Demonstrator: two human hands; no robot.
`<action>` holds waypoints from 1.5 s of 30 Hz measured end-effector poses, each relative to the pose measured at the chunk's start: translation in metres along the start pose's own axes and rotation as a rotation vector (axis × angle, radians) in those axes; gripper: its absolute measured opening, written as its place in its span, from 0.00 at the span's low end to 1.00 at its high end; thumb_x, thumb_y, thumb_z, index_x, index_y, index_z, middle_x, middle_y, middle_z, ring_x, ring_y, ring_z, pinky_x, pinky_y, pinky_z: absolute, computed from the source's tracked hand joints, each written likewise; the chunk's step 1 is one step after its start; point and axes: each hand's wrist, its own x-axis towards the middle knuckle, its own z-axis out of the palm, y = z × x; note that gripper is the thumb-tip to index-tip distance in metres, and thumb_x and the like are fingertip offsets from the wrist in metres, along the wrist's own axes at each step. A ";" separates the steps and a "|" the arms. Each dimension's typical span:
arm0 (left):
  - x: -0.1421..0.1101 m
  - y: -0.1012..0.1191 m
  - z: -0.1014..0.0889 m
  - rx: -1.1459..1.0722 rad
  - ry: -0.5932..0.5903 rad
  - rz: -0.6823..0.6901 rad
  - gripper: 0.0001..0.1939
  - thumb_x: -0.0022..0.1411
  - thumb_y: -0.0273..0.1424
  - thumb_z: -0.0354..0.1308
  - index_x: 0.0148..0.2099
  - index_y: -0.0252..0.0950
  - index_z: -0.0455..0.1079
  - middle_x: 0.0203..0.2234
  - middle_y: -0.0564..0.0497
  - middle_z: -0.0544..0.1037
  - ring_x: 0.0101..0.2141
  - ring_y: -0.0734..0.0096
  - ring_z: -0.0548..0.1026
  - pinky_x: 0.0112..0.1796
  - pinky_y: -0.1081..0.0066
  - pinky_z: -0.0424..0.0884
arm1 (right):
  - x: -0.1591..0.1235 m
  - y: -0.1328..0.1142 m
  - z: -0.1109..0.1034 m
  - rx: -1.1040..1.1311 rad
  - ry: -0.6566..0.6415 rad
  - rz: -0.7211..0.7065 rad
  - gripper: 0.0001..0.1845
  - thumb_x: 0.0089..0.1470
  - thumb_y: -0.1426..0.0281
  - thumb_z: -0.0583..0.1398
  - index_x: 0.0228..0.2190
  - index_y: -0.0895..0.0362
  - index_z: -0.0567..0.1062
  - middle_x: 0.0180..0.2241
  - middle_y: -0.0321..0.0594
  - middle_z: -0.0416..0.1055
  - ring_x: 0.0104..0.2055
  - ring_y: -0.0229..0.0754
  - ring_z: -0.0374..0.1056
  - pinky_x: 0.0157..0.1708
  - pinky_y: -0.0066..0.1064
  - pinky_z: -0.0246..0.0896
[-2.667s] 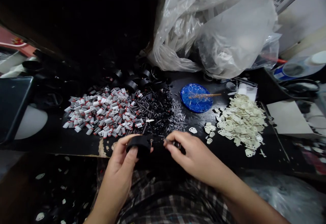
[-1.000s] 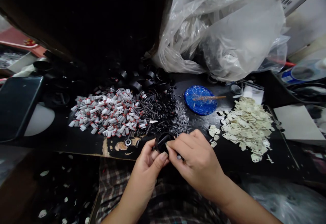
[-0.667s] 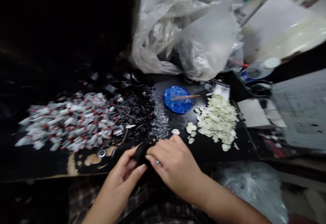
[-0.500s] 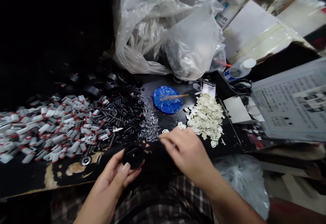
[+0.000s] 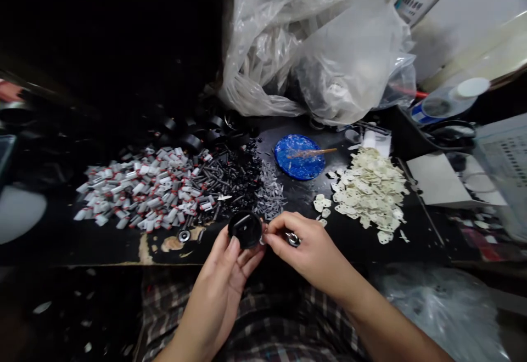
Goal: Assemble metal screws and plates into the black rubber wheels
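The black worktop (image 5: 99, 245) carries a wide heap of grey-white sleeves (image 5: 142, 189) on the left and a heap of cream plates (image 5: 368, 189) on the right. Good work here would call for a level, steady cup and a light, square touch by the other fingers. The left hand (image 5: 224, 290) is palm up, its fingers grasping the black cup (image 5: 245, 231) by its side, mouth up, over the near edge between the heaps. The right hand (image 5: 307, 245) reaches in from the right, back up, thumb and forefinger pinched beside the cup's right rim; whether they grip anything small I cannot tell. Its other fingers curl around a shiny metal piece (image 5: 293, 238).
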 end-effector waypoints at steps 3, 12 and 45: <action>0.002 0.010 0.000 -0.052 0.004 -0.046 0.12 0.63 0.34 0.55 0.47 0.38 0.71 0.45 0.46 0.79 0.46 0.64 0.76 0.49 0.62 0.71 | -0.001 0.002 0.004 -0.015 0.009 -0.156 0.02 0.57 0.73 0.60 0.33 0.55 0.73 0.34 0.33 0.74 0.35 0.35 0.67 0.37 0.31 0.55; 0.006 0.009 -0.001 0.026 0.103 0.005 0.11 0.56 0.31 0.63 0.44 0.41 0.70 0.36 0.55 0.78 0.37 0.74 0.77 0.44 0.72 0.72 | -0.006 -0.001 0.008 -0.213 0.127 -0.451 0.05 0.57 0.78 0.58 0.36 0.59 0.73 0.32 0.37 0.76 0.35 0.37 0.69 0.35 0.34 0.52; -0.004 -0.006 -0.005 0.122 0.168 0.110 0.12 0.53 0.32 0.65 0.37 0.38 0.65 0.28 0.57 0.73 0.31 0.79 0.70 0.35 0.78 0.68 | -0.016 -0.008 0.036 -0.114 0.149 -0.326 0.04 0.56 0.77 0.60 0.34 0.57 0.74 0.25 0.33 0.73 0.24 0.34 0.61 0.31 0.34 0.48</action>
